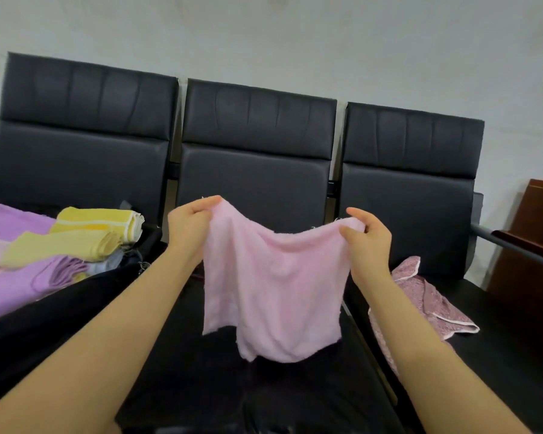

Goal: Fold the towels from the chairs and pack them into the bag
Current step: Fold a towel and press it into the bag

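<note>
I'm holding a pink towel (273,286) up at frame center, w/ my left hand (190,225) pinching its top left corner and my right hand (369,242) pinching the top right corner, fingers curled on the cloth. Top edge sags between my hands; rest hangs down in front of the middle chair (257,133), bottom edge uneven, just above the seat. At left of frame, folded towels sit in a stack (76,242): yellow on top, purple below, some pale blue showing, a purple cloth behind. Black fabric under the stack, can't tell if that's the bag. Lower right, a patterned pink towel (433,299) lies crumpled on the right chair (411,158), partly behind my right forearm. Wooden furniture (533,245) at far right edge.
</note>
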A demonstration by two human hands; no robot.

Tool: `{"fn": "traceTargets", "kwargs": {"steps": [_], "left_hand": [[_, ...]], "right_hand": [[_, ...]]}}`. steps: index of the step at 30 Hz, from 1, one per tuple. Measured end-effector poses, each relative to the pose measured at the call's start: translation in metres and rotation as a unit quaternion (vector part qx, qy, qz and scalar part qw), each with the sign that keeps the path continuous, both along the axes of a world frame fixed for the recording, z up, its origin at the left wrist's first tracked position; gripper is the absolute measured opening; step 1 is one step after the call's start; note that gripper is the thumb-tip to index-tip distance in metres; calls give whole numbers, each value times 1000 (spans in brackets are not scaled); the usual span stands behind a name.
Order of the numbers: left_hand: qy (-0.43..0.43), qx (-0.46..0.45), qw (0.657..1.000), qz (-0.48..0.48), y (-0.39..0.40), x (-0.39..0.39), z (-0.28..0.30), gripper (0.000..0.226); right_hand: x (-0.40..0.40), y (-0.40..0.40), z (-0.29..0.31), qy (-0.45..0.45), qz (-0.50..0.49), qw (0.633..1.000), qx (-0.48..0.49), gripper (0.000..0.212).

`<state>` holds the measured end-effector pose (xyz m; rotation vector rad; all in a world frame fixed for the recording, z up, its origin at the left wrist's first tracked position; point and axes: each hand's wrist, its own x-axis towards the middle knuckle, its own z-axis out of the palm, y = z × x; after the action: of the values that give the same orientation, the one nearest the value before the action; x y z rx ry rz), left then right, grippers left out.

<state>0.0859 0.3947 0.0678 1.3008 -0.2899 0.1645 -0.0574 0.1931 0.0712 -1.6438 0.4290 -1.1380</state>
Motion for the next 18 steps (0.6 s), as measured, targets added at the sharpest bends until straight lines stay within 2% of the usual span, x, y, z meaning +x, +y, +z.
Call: {"fn": "traceTargets", "kwargs": {"steps": [7, 9, 13, 18], "left_hand": [[-61, 57, 996, 3, 17, 13, 58, 54], [-80, 72, 993, 38, 22, 17, 67, 51], [-104, 100, 984, 109, 30, 23, 77, 33], [-75, 99, 984, 130, 39, 35, 74, 31]], "right_hand": [[7, 3, 54, -28, -44, 998, -35, 49], [8, 3, 65, -30, -63, 996, -55, 45], [6, 3, 78, -27, -97, 992, -79, 20], [4, 1, 77, -43, -78, 996, -2, 18]]}}
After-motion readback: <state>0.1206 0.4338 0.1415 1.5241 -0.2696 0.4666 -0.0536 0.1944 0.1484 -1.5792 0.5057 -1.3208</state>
